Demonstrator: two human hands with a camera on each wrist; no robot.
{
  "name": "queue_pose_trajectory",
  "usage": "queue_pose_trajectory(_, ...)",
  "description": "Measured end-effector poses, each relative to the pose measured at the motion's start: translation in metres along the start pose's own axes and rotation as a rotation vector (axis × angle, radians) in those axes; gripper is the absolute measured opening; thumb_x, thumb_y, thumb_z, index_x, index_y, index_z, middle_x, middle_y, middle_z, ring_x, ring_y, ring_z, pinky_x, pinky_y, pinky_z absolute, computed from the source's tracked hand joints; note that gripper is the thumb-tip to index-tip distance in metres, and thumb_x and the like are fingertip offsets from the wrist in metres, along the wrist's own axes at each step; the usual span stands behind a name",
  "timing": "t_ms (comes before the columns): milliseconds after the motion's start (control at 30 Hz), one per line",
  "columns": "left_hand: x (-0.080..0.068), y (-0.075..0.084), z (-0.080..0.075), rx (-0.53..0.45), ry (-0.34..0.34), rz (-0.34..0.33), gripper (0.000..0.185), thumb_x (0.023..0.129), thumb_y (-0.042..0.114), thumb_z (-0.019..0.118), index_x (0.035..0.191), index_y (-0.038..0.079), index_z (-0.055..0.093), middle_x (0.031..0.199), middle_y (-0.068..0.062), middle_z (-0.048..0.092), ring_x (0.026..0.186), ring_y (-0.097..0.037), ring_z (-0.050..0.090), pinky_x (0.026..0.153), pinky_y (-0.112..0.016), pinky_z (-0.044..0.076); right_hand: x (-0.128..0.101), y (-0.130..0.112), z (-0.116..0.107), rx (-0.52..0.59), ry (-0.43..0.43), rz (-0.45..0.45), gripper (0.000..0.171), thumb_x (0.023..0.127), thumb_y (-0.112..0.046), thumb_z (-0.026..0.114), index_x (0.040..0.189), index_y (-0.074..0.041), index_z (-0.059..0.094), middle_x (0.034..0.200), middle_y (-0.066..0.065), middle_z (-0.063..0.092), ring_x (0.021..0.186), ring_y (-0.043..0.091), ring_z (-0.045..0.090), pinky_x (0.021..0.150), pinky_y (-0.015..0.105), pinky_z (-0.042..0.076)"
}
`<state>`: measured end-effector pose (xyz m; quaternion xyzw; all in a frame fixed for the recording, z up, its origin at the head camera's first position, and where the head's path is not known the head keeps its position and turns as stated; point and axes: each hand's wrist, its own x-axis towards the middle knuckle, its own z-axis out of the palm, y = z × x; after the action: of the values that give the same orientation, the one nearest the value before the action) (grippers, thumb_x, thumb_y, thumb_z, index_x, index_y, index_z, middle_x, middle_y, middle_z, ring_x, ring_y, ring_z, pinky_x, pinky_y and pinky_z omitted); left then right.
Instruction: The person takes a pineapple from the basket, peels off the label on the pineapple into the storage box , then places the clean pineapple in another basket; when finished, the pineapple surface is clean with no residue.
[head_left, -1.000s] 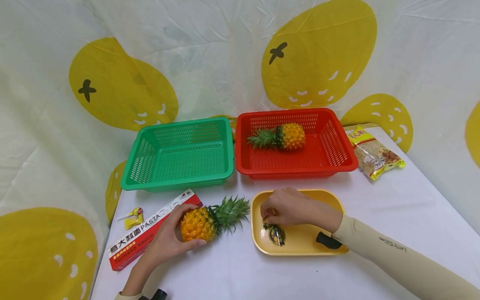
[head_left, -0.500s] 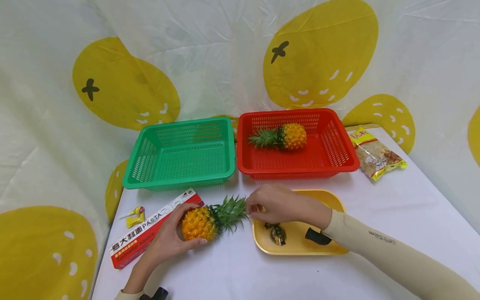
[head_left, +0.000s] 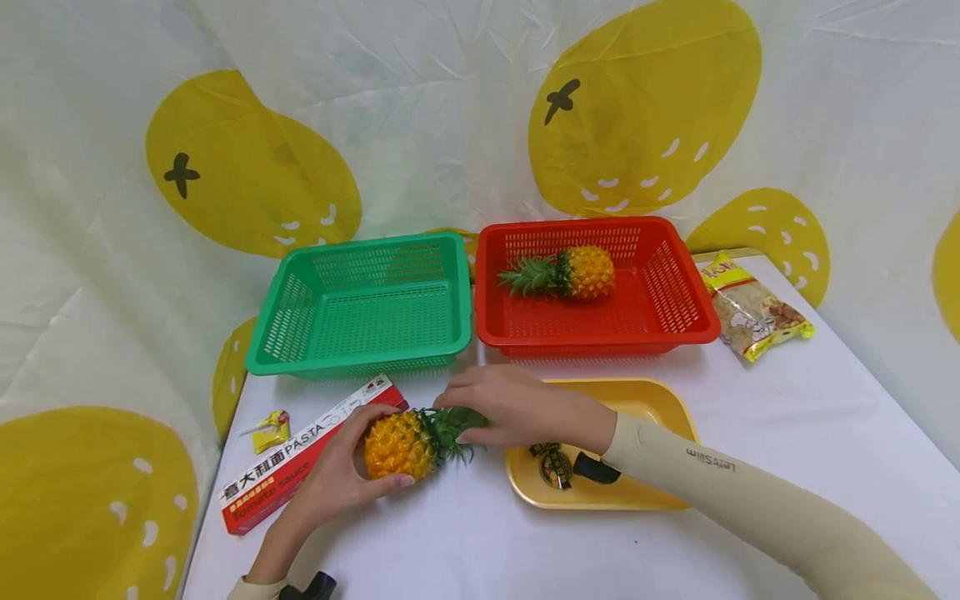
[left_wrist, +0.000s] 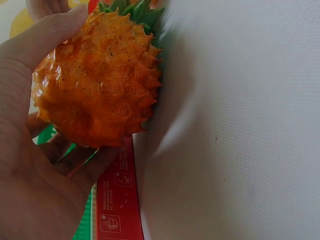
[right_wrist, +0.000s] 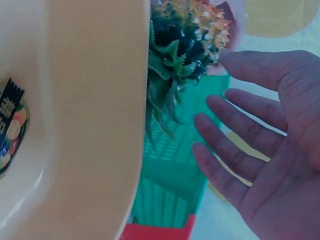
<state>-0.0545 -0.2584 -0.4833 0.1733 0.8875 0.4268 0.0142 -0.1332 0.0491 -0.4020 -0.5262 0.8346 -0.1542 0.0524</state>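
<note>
A pineapple point(head_left: 397, 447) lies on its side on the white table, its leafy crown point(head_left: 450, 432) pointing right. My left hand point(head_left: 335, 468) grips its orange body, with the thumb on the near side and the fingers behind, as the left wrist view shows around the spiky pineapple point(left_wrist: 100, 80). My right hand point(head_left: 517, 406) is over the crown, covering part of the leaves. In the right wrist view the right hand point(right_wrist: 265, 135) has spread, relaxed fingers beside the leaves point(right_wrist: 165, 75), nothing gripped. A tan tray point(head_left: 592, 497) holding a small black-labelled packet point(head_left: 555, 467) lies under the right forearm.
A red pasta box point(head_left: 288, 477) lies diagonally by the left hand, beside a lollipop point(head_left: 272, 422) and a yellow packet point(head_left: 268, 440). Behind stand a green basket point(head_left: 360, 367) and a red basket point(head_left: 592, 342) holding another pineapple point(head_left: 590, 272). A snack bag point(head_left: 753, 310) lies far right.
My right hand has left the inside of the tan tray and moved left onto the pineapple's crown. The left hand keeps its grip on the pineapple in the same place.
</note>
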Motion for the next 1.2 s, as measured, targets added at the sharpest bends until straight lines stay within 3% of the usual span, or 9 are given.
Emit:
queue_pose_trajectory(400,-0.001,-0.001,0.0,-0.007,0.005,0.004,0.087,0.075,0.04,0.099,0.146,0.023,0.052,0.14,0.008,0.054,0.126,-0.018,0.053,0.109,-0.057,0.045,0.028,-0.005,0.016,-0.033,-0.095,0.051,0.073,0.094,-0.045,0.081,0.155,-0.014,0.054,0.149,0.004,0.058,0.137,0.022,0.053,0.112,0.041,0.045)
queue_pose_trajectory(767,-0.001,-0.001,0.001,0.008,0.005,0.016,0.085,0.076,0.044,0.097,0.146,0.023,0.052,0.139,0.008,0.054,0.124,-0.019,0.053,0.106,-0.059,0.045,0.042,-0.005,0.032,0.004,-0.18,0.077,0.093,0.086,-0.049,0.088,0.159,-0.008,0.046,0.145,0.006,0.058,0.128,0.02,0.057,0.105,0.036,0.05)
queue_pose_trajectory(1000,-0.002,-0.002,0.001,-0.005,0.006,0.008,0.086,0.076,0.043,0.097,0.146,0.022,0.052,0.14,0.01,0.054,0.125,-0.018,0.053,0.106,-0.061,0.045,0.047,-0.008,0.04,-0.027,-0.213,0.091,0.099,0.086,-0.052,0.087,0.16,-0.006,0.042,0.148,0.006,0.057,0.134,0.024,0.053,0.114,0.047,0.043)
queue_pose_trajectory(1200,-0.002,-0.001,0.0,-0.012,0.007,0.007,0.086,0.076,0.042,0.098,0.146,0.024,0.052,0.139,0.01,0.054,0.126,-0.018,0.053,0.107,-0.059,0.044,0.05,-0.009,0.044,-0.032,-0.213,0.099,0.1,0.084,-0.054,0.088,0.16,-0.007,0.043,0.147,0.004,0.057,0.133,0.023,0.053,0.114,0.049,0.042)
